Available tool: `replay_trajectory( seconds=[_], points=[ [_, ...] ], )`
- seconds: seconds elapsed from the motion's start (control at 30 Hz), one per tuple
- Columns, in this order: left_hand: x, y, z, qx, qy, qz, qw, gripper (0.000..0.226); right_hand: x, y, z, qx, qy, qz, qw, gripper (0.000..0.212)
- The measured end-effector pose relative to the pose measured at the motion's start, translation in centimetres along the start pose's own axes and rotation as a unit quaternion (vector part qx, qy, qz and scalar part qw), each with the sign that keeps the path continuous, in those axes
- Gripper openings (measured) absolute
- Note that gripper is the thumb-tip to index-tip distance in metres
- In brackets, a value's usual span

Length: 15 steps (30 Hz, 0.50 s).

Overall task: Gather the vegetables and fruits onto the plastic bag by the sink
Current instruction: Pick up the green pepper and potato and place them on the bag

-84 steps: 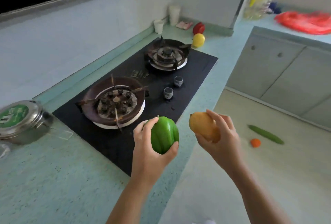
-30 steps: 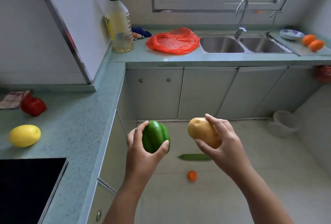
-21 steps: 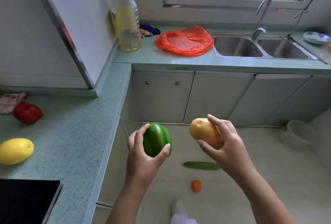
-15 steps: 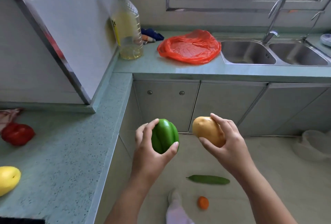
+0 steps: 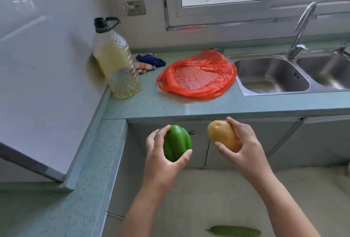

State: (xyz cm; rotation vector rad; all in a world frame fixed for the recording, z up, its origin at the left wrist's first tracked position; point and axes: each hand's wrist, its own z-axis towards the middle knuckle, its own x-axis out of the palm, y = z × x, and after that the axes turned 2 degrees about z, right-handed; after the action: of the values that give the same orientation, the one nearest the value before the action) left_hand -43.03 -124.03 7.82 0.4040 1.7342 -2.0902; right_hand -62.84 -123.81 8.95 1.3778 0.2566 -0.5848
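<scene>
**Before the counter: both hands full**

Below the counter (image 5: 246, 108) edge, the left hand (image 5: 162, 163) is wrapped around a green pepper (image 5: 176, 142) and the right hand (image 5: 244, 147) around a potato (image 5: 223, 137), both held in the air. Beyond them the red bag (image 5: 197, 73) lies flat just beside the sink (image 5: 272, 75). A cucumber (image 5: 233, 231) lies on the floor.

A single head-worn wide-angle camera looks forward and steeply down from the person's standing height. It faces the pale green speckled counter (image 5: 189, 104), with the steel double sink (image 5: 272, 75) and window at the top of the frame. Both forearms reach in from the bottom edge, close to the lens; the floor lies below.
</scene>
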Motion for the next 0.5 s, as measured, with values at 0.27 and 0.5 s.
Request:
replay_trajectory(
  seconds=[0.27, 0.5],
  points=[
    [3.0, 2.0, 9.7, -0.006, 0.026, -0.004, 1.000, 0.069, 2.1, -2.8, 8.3, 0.036, -0.014, 0.006, 0.999, 0.066],
    [6.0, 5.1, 22.4, 0.013, 0.084, -0.004, 0.996, 0.071, 6.1, -4.9, 19.8, 0.050, -0.047, -0.028, 0.997, 0.068]
  ],
)
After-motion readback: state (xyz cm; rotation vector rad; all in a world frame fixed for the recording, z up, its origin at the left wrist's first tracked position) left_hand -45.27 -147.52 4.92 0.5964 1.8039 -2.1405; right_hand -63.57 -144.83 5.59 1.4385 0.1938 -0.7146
